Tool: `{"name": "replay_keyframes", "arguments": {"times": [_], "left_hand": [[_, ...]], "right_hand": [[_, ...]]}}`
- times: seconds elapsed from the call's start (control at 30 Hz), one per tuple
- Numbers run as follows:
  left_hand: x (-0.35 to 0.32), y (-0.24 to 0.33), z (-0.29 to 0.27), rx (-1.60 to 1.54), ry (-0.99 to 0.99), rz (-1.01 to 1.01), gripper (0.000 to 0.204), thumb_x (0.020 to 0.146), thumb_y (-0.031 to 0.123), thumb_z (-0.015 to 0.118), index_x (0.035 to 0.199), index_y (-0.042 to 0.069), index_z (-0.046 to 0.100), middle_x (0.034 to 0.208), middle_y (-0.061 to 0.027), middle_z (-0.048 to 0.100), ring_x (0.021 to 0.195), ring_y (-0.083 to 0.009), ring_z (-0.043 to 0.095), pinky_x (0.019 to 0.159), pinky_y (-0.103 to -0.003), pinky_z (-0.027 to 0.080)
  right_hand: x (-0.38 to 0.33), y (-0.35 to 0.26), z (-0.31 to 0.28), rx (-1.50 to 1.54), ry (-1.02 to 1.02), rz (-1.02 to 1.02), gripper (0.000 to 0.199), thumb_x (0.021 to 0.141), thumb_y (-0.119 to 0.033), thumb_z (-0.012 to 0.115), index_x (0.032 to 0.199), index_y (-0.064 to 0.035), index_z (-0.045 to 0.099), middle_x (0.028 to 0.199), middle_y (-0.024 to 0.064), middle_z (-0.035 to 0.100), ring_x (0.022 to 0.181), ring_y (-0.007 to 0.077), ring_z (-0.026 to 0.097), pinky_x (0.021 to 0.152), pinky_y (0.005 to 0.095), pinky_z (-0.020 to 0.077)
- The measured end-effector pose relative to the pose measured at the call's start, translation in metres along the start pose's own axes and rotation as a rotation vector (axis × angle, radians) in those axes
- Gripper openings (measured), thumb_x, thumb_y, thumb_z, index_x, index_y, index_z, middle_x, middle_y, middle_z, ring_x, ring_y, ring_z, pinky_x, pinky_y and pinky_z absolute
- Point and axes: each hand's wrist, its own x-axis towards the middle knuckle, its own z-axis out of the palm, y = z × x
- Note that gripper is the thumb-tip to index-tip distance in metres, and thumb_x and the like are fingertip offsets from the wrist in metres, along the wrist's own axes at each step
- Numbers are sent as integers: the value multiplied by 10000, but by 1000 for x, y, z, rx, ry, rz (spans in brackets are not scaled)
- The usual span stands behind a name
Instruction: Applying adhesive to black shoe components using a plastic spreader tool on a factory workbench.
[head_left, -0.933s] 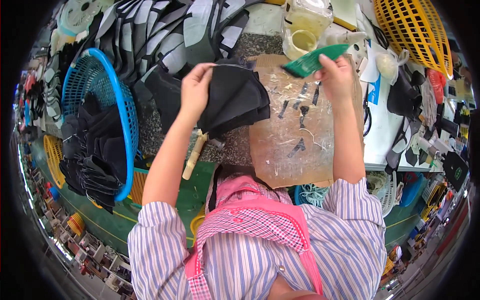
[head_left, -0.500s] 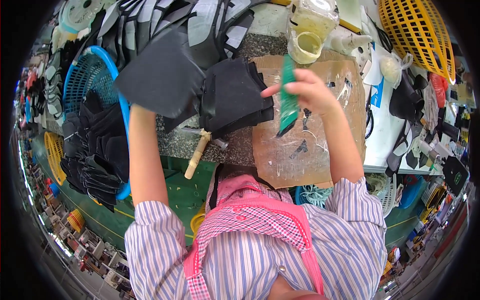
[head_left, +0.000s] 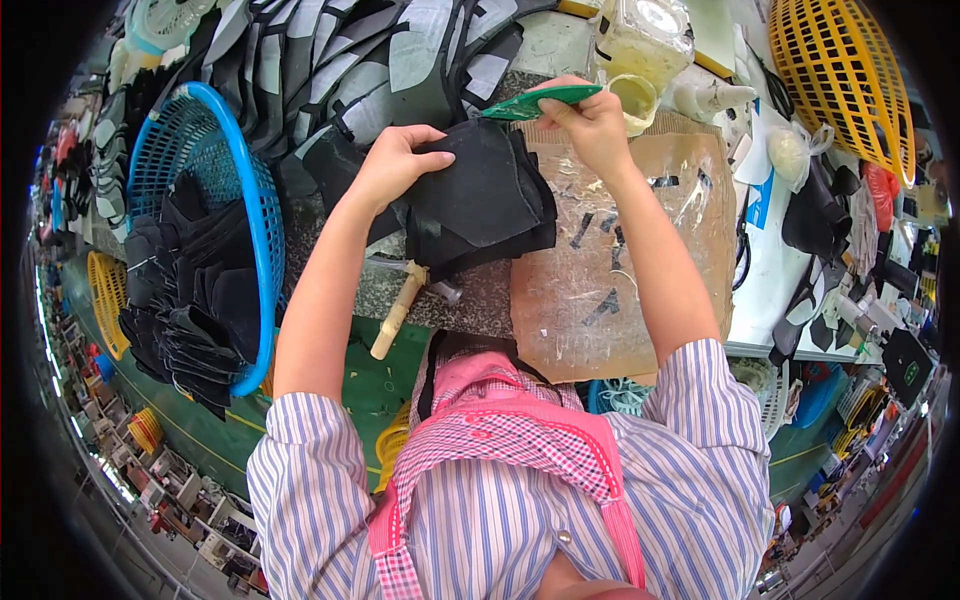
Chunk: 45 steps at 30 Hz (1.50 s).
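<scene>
My left hand (head_left: pixel 398 168) pinches the upper left edge of a black fabric piece (head_left: pixel 475 190), thumb on top and fingers partly hidden. That piece lies on a small stack of similar dark pieces (head_left: pixel 545 225) at the middle of the bench. Closed around a flat green spreader (head_left: pixel 530 103), my right hand (head_left: pixel 590 125) holds the tool's tip at the far edge of the piece. Whether the tip touches the fabric I cannot tell. Just beyond my right hand is the open mouth of a translucent yellowish glue pot (head_left: pixel 640 100).
A glue-smeared cardboard sheet (head_left: pixel 620 270) lies right of the stack. A wooden-handled tool (head_left: pixel 400 315) juts over the bench's near edge. At left stands a blue basket (head_left: pixel 262 230) of black pieces; grey-patched panels (head_left: pixel 420 50) lie behind. A yellow basket (head_left: pixel 850 80) is far right.
My left hand has come right from holding a black piece up at the left and now grips the piece on the stack. My right hand has moved the spreader up and left, turning it nearly level.
</scene>
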Motion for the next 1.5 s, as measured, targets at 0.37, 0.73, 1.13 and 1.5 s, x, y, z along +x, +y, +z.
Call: {"name": "replay_keyframes", "arguments": {"times": [0.37, 0.73, 1.13, 1.5], "left_hand": [[-10, -13, 13, -145, 198, 74, 176, 688, 34, 603, 857, -15, 590, 758, -36, 588, 693, -80, 531, 643, -202, 420], [-89, 24, 16, -48, 768, 466, 152, 713, -12, 597, 864, -17, 587, 799, -28, 576, 740, -96, 522, 681, -203, 415], [-84, -28, 55, 798, 463, 666, 414, 591, 201, 706, 957, 61, 574, 1072, -112, 519, 1020, -305, 456, 852, -374, 379], [-58, -38, 63, 954, 405, 763, 265, 606, 105, 658, 853, 41, 585, 966, -124, 518, 882, -280, 500, 751, -333, 435]], "right_hand": [[-39, -32, -26, -111, -84, 94, 131, 727, 32, 540, 841, -14, 585, 706, 28, 570, 561, 100, 533, 526, 217, 435], [-37, -25, -94, -387, 389, -26, 80, 724, -108, 616, 733, -30, 599, 609, 6, 572, 519, 70, 504, 484, 220, 386], [-40, -15, -51, -172, 117, 136, 100, 713, -94, 622, 771, -17, 596, 667, 27, 599, 502, 67, 524, 447, 199, 420], [-51, -10, -29, -172, -201, 316, 86, 742, -75, 587, 788, -3, 590, 670, 47, 599, 536, 99, 547, 487, 235, 432]]}}
